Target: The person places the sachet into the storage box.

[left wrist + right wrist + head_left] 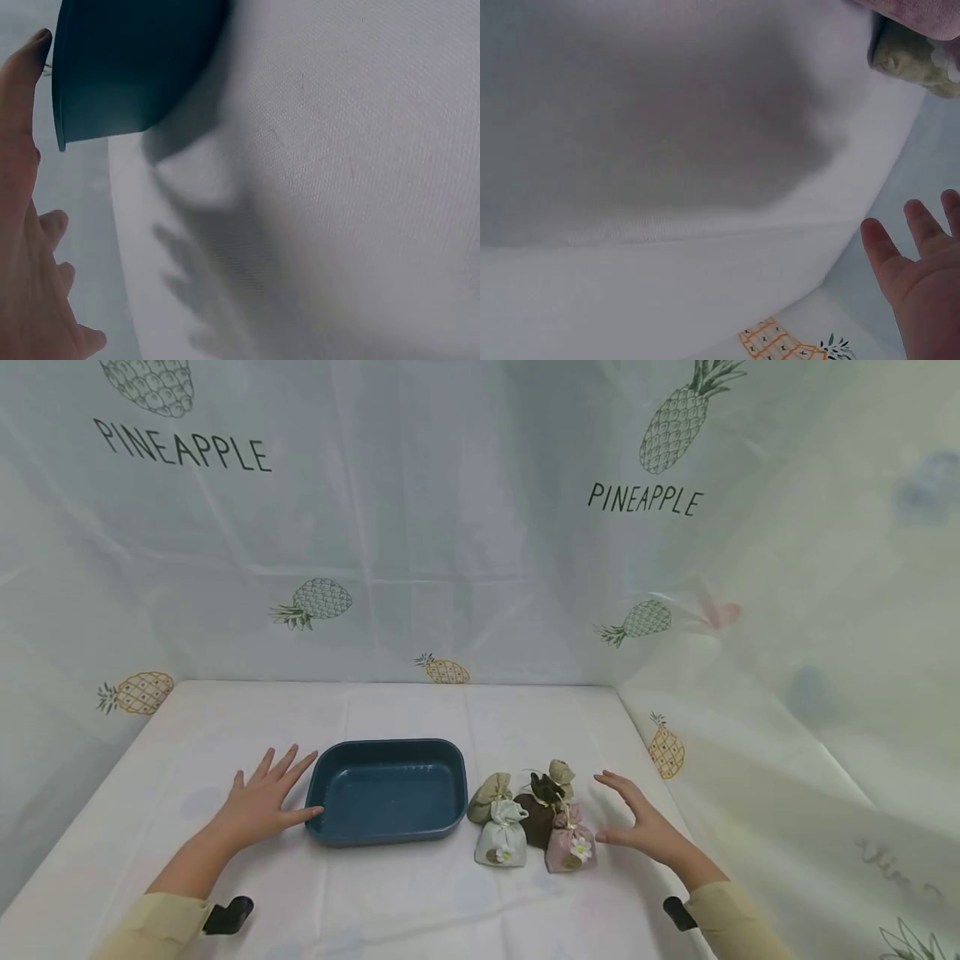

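Dark blue tray is being supported mouth-up mid-table on white cloth, its long axis being run left-right, roughly parallel to the table's far edge. Short ends are being faced toward the two hands.

Left end is being bordered by left hand: wide grip, fingers spread, nothing being held. Thumb tip is being seen over the rim in the head view and right by it in the left wrist view; contact can't be told.

Right end is being flanked by five bunched pouches. Olive pouch is being placed just beside the tray, mint pouch in front of it, brown pouch mid-cluster, beige pouch at the back, pink pouch front right. Gathered necks are mostly being pointed away from the person. One white flower each is being carried by mint and pink.

Right hand is being held just right of pink: thumb and fingers well parted, nothing gripped; contact can't be told.

In the way: path from right hand to tray is being blocked by the cluster; brown is being partly hidden by pink and mint. Beyond, pineapple-print curtain is being hung.
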Tool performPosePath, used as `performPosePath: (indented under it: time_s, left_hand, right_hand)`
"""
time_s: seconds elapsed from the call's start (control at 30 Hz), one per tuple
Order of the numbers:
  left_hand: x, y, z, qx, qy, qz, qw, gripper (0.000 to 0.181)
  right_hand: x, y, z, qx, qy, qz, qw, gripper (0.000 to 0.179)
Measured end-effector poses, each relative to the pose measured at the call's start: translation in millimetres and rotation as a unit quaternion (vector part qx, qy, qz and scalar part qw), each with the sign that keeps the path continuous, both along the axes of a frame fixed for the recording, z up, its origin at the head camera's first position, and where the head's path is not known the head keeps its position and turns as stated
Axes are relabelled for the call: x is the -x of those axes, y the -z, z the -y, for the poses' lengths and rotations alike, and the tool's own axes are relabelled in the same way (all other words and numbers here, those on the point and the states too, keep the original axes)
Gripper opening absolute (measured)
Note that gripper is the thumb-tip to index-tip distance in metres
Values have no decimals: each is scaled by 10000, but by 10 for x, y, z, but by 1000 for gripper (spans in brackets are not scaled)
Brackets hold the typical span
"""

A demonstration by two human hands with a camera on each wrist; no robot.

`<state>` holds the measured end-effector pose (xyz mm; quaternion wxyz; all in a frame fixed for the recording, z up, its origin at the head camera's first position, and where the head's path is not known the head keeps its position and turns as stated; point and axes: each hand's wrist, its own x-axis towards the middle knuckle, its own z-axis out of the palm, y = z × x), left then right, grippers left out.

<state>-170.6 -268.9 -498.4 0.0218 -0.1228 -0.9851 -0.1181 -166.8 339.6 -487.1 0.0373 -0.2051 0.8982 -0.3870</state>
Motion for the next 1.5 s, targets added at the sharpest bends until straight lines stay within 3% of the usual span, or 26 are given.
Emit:
performPosePath:
  time_s: [0.3, 0.77, 0.93, 1.13, 1.37, 1.5]
  left_hand:
    - [-8, 54, -29, -615, 105, 387, 9973, 101]
    - [-40, 203, -50, -1651, 204, 856, 9823, 105]
    - [-59, 224, -56, -1716, 230, 895, 9808, 105]
    - [-48, 242, -52, -1829, 224, 1044, 9773, 107]
    - [-51, 221, -75, -1897, 208, 1206, 9742, 107]
    - [-59, 202, -102, -1901, 192, 1279, 9732, 107]
  right_hand:
    - [-63, 84, 49, 533, -235, 81, 9983, 69]
    - [-31, 277, 108, 1126, -851, 635, 9880, 47]
    - [-41, 318, 129, 1309, -989, 1086, 9805, 39]
    - [-66, 314, 160, 1408, -836, 1566, 9740, 38]
    - [-60, 324, 166, 1358, -811, 1427, 9770, 35]
    - [-61, 320, 172, 1206, -601, 1473, 9799, 33]
